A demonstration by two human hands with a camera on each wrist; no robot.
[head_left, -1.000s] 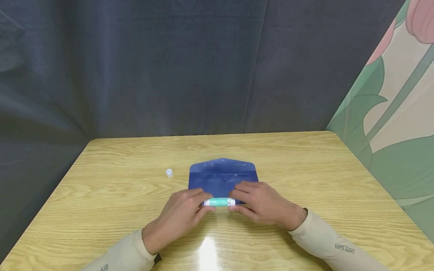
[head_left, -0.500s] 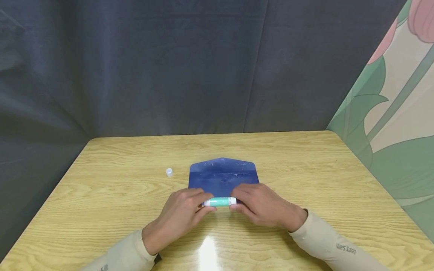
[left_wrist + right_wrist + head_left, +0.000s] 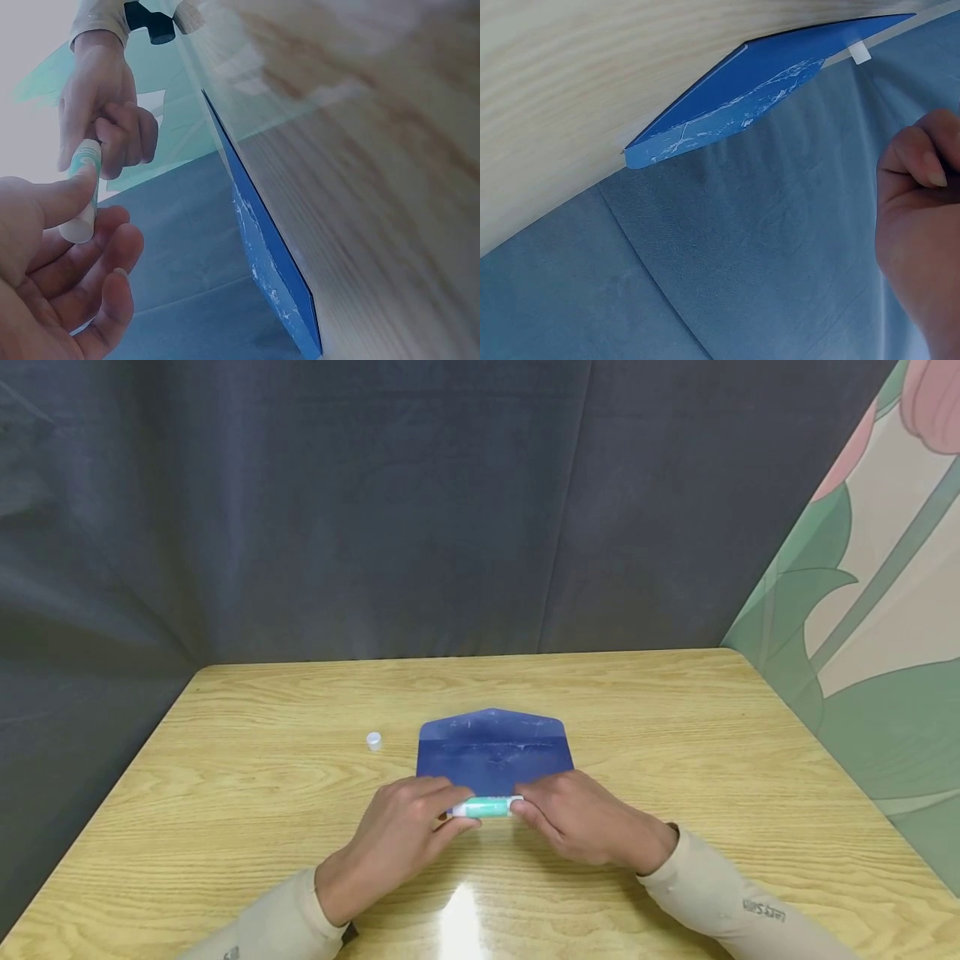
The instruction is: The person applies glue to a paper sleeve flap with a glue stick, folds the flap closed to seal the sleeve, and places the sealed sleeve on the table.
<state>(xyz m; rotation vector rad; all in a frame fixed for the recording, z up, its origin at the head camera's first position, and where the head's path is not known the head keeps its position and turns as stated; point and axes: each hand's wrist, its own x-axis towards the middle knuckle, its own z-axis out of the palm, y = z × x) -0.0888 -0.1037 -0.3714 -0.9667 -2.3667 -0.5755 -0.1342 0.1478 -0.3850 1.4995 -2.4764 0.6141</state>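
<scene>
A white and mint-green glue stick (image 3: 487,807) lies level between my two hands, over the near edge of a blue envelope (image 3: 491,758). My left hand (image 3: 401,818) pinches its left end between thumb and fingers. At the other end, my right hand (image 3: 588,817) grips the tip with thumb and curled fingers, which cover part of it. In the left wrist view, both hands hold the glue stick (image 3: 79,226) above the table. The envelope's flap (image 3: 705,133) is unfolded away from me and carries whitish smears.
A small white cap (image 3: 374,742) stands on the wooden table (image 3: 262,760), left of the envelope. Dark cloth (image 3: 390,527) hangs behind the table's far edge. A flower-patterned panel (image 3: 885,677) borders the right side.
My right-hand fingers have turned and curled further round the right end of the glue stick. The stick has shifted very slightly to the right; the left hand has barely moved.
</scene>
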